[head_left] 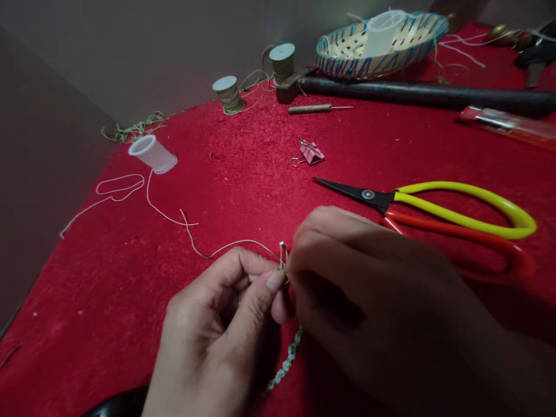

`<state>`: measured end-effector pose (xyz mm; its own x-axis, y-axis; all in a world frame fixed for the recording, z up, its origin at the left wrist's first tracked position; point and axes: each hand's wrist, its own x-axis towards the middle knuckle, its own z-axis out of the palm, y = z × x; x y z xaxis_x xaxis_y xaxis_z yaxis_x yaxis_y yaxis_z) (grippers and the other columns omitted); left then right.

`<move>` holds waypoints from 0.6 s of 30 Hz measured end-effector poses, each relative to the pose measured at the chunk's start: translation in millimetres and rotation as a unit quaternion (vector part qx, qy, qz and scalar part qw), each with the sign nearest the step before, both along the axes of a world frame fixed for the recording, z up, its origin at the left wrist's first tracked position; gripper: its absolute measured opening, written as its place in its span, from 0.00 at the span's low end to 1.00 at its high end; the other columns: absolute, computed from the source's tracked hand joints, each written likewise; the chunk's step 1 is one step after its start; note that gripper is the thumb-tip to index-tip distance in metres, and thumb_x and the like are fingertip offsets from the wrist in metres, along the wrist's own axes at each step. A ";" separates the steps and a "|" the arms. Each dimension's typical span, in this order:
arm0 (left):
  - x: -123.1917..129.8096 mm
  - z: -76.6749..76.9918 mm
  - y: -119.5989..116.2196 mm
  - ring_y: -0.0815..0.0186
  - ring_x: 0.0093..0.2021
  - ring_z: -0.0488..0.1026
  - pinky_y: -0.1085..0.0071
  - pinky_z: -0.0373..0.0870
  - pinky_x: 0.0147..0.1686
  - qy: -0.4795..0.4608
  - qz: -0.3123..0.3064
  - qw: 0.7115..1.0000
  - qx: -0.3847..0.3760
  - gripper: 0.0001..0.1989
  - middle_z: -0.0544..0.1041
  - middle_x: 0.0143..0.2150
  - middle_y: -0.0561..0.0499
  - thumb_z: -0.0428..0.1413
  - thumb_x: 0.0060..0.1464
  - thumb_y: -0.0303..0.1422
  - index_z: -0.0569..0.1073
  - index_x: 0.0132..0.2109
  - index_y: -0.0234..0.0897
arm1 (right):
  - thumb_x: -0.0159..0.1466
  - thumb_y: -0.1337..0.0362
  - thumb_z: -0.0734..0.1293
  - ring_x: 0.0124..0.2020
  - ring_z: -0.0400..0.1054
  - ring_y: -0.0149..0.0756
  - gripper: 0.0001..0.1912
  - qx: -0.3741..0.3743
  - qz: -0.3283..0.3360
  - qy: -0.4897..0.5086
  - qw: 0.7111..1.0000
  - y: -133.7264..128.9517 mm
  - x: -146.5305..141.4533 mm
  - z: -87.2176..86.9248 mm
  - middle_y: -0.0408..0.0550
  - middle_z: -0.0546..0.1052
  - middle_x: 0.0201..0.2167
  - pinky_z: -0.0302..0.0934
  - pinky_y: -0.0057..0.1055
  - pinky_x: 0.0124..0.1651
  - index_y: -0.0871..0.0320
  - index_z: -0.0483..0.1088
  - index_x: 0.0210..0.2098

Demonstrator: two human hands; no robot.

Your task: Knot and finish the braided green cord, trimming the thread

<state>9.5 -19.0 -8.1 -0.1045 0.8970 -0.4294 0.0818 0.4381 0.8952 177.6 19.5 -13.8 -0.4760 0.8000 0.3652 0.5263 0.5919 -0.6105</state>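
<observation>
So the left hand point(217, 327) has thumb and forefinger pinched tight on a thin cord point(237, 242), a little loop of it poking up at the fingertips. Right hand point(369, 295) is curled in right against it, but it's kinda blurry and I can't tell what it's gripping, if anything. Green-and-white strand point(288, 362) hangs out below, between the hands. Scissors point(368, 194) lie just beyond the right hand on red cloth point(108, 278).

Red tabletop point(108, 301), seemingly cloth-covered, bears scissors point(417, 204), spools point(231, 99), clip point(311, 152).
</observation>
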 end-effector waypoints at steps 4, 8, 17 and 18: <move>-3.5 3.1 2.4 0.70 0.19 0.58 0.75 0.57 0.18 -0.020 -0.026 0.999 -0.023 0.17 0.68 0.21 0.57 0.67 0.57 0.49 0.78 0.30 0.44 | 0.64 0.73 0.64 0.30 0.69 0.35 0.11 -0.067 -0.018 0.020 0.997 4.3 -1.1 4.4 0.40 0.72 0.26 0.61 0.30 0.31 0.51 0.72 0.30; -7.2 3.3 1.4 0.68 0.21 0.61 0.73 0.56 0.20 -0.033 -0.039 0.998 -0.046 0.17 0.71 0.24 0.54 0.66 0.56 0.51 0.78 0.31 0.44 | 0.66 0.68 0.66 0.35 0.74 0.40 0.08 -0.072 -0.033 0.004 0.997 5.0 -0.9 9.7 0.42 0.75 0.27 0.65 0.31 0.33 0.49 0.77 0.37; 4.4 10.3 17.1 0.66 0.17 0.62 0.72 0.53 0.15 -0.061 -0.005 0.996 -0.061 0.17 0.64 0.17 0.57 0.70 0.49 0.51 0.80 0.33 0.44 | 0.69 0.73 0.63 0.21 0.71 0.31 0.13 -0.119 -0.059 0.041 0.990 -7.0 11.8 13.6 0.37 0.77 0.23 0.60 0.30 0.24 0.49 0.71 0.34; 6.7 11.6 20.5 0.65 0.17 0.63 0.72 0.53 0.15 -0.065 -0.001 0.996 -0.061 0.17 0.64 0.16 0.57 0.70 0.49 0.50 0.80 0.35 0.44 | 0.69 0.75 0.62 0.21 0.70 0.30 0.14 -0.120 -0.054 0.047 0.990 -7.8 11.3 15.2 0.36 0.77 0.24 0.60 0.30 0.24 0.50 0.71 0.34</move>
